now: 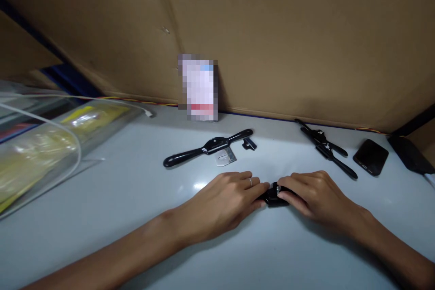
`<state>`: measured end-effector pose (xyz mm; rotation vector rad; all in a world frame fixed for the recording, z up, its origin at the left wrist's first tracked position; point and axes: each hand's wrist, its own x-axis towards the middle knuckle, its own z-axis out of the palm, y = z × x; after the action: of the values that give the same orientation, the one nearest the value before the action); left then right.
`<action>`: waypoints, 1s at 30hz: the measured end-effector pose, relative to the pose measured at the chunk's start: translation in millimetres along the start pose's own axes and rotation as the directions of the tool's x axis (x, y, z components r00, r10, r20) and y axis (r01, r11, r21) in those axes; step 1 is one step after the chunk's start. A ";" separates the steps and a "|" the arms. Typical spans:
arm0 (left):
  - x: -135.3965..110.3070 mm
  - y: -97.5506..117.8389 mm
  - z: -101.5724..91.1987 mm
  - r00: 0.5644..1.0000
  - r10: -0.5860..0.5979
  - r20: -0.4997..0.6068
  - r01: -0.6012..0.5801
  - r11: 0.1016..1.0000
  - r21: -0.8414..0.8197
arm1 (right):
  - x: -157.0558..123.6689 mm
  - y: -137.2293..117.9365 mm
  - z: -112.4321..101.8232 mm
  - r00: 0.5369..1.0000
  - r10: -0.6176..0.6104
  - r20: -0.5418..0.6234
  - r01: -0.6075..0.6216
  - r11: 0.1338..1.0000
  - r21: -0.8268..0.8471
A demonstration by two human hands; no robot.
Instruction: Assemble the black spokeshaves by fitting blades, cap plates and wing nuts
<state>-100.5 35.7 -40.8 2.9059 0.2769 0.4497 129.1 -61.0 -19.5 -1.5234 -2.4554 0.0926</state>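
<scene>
Low over the table, a black spokeshave [277, 200] is held between both my hands, its body showing in the gap. My left hand [234, 195], with a ring on one finger, wraps the left handle, mostly hiding it. Thumb and fingers of my right hand [312, 192] pinch a small silver screw or knob [279, 189] on the body; the right handle is covered. Beyond my hands lies a second black spokeshave body [215, 145]. Beside it are a loose flat metal blade [226, 157] and a small black cap piece [249, 144].
Two more black spokeshaves [326, 147] lie crossed at the back right, near a dark phone [370, 157] and another black object [411, 154]. A pixelated card [200, 90] leans on the cardboard wall [288, 31]. Plastic bags [68, 140] and a white cable [76, 133] occupy the left.
</scene>
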 end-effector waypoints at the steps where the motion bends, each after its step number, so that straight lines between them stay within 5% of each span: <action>1: 0.2 0.2 -0.4 1.000 -0.001 0.003 0.001 1.000 -0.005 | 0.2 0.2 0.1 1.000 -0.003 0.005 0.003 1.000 -0.001; 15: -3.2 -1.7 2.0 0.986 -0.149 0.070 0.158 0.978 -0.139 | -0.3 -5.9 13.1 0.996 -0.078 -0.031 0.071 0.977 -0.200; 23: -2.8 -3.2 4.2 0.980 -0.177 0.088 0.190 0.964 -0.188 | 2.3 -11.1 14.3 1.000 0.020 0.002 -0.019 0.985 -0.172; 30: 3.6 3.2 0.0 0.974 -0.205 0.093 0.218 0.964 -0.155 | -0.9 -6.3 25.0 0.995 0.015 -0.099 -0.027 0.992 -0.123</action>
<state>-96.6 33.4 -39.1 2.6870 0.5075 0.3101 117.9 -62.7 -42.7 -1.5649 -2.4085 -0.1307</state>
